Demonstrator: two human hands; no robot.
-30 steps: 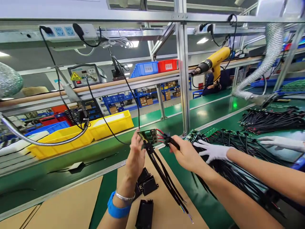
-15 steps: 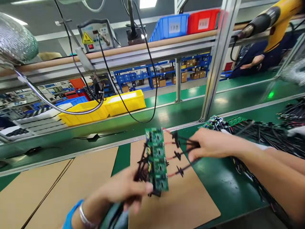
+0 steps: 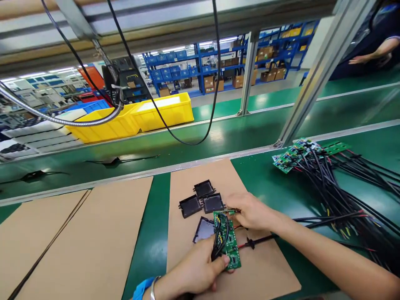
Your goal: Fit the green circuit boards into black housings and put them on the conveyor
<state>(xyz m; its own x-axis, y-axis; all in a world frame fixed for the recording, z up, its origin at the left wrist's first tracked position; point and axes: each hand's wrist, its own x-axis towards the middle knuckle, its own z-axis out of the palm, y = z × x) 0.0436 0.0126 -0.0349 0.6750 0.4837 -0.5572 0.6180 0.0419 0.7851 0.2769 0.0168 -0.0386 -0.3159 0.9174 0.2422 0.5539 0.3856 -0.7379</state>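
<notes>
The picture is bright and the colors are strong. Light comes from long lamps high up at the back. The green surface [image 3: 281,191] is shiny and shows pale patches of glare. Shadows under the hands are soft and faint. Straight poles lean and bend near the edges. The far shelves [image 3: 218,71] look a little fuzzy, while close things look sharp.

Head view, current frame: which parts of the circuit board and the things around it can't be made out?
- Circuit board: its near edge is covered by the left hand.
- Black tray beside the board: its right part is hidden under the board.
- Right hand: what its fingertips pinch at the board's far end is too small to tell.
- Wire bundle: runs out of the right edge.
- Print on the board: too small to read.
</notes>
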